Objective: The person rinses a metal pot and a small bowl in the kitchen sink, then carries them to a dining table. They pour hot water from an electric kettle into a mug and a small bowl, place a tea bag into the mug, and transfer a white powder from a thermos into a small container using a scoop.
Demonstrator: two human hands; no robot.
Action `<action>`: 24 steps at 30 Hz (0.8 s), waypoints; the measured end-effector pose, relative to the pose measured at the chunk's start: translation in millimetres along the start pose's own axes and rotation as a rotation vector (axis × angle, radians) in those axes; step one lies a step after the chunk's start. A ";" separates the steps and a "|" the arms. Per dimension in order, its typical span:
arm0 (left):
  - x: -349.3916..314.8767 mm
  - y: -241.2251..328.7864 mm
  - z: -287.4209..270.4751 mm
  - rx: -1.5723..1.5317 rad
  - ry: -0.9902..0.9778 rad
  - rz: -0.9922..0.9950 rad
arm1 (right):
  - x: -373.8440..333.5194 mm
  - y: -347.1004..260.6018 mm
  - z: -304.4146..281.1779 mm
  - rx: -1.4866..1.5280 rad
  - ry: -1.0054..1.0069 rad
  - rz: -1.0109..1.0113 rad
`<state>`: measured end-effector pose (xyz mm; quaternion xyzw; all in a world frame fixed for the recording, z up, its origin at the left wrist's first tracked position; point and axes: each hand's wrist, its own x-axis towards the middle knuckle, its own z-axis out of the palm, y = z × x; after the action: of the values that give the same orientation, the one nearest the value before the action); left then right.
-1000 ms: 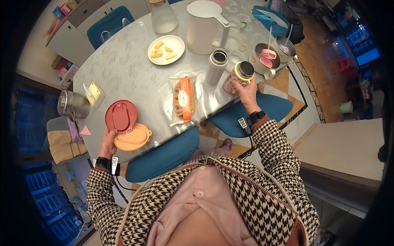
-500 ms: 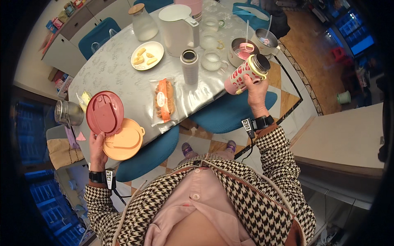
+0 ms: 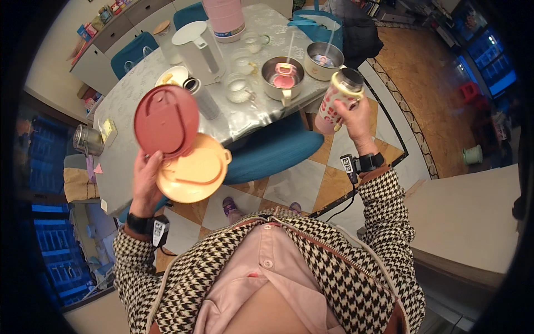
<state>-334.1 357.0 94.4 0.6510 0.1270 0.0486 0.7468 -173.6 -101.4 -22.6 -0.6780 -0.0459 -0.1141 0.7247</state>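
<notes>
My left hand (image 3: 147,181) pinches two flat plastic lids at their edges, fanned out over the table's near side. The upper one is a dark red lid (image 3: 167,118); beneath it sits an orange lid (image 3: 194,173) with a small tab. In my right hand (image 3: 357,118) is a pink and white patterned bottle (image 3: 330,104), uncapped and tilted, with a pale yellow ring at its neck. It is just off the table's right edge, near two metal-lined bowls. A pink straw cap (image 3: 285,79) lies in the nearer bowl (image 3: 272,92), another straw piece in the farther bowl (image 3: 319,70).
A grey-covered table (image 3: 119,136) holds an open white flask (image 3: 207,104), a white pitcher (image 3: 203,55), several glass cups (image 3: 239,92), a pink container (image 3: 224,16) and a partly hidden plate (image 3: 179,71). A blue chair (image 3: 278,149) stands at the near edge.
My view has shifted rightward along the table. Both hands still hold their things; the lids now cover the packaged bread, and the bottle is clear of the table edge and bowls.
</notes>
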 end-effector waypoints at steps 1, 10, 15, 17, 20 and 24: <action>0.5 -10.4 37.1 -0.034 -0.027 -0.024 | 7.3 -0.2 -25.7 -0.102 -0.017 -0.029; 51.8 -95.8 162.3 -0.080 -0.075 -0.113 | 19.0 6.9 -85.5 -0.154 -0.111 -0.082; 56.5 -115.2 151.3 -0.081 -0.079 -0.132 | 18.6 9.1 -87.3 -0.144 -0.106 -0.001; 58.5 -123.4 140.4 -0.081 -0.082 -0.136 | 18.6 15.0 -88.8 -0.172 -0.113 -0.051; 60.6 -135.2 118.8 -0.091 -0.046 -0.289 | 24.0 21.4 -88.6 -0.122 -0.116 0.101; 76.2 -146.0 94.7 -0.158 0.005 -0.416 | 59.3 23.5 -78.9 -0.178 -0.127 0.027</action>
<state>-250.3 262.7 -47.5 0.5502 0.2562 -0.0951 0.7890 -117.7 -184.6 -38.4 -0.7460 -0.0723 -0.0648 0.6588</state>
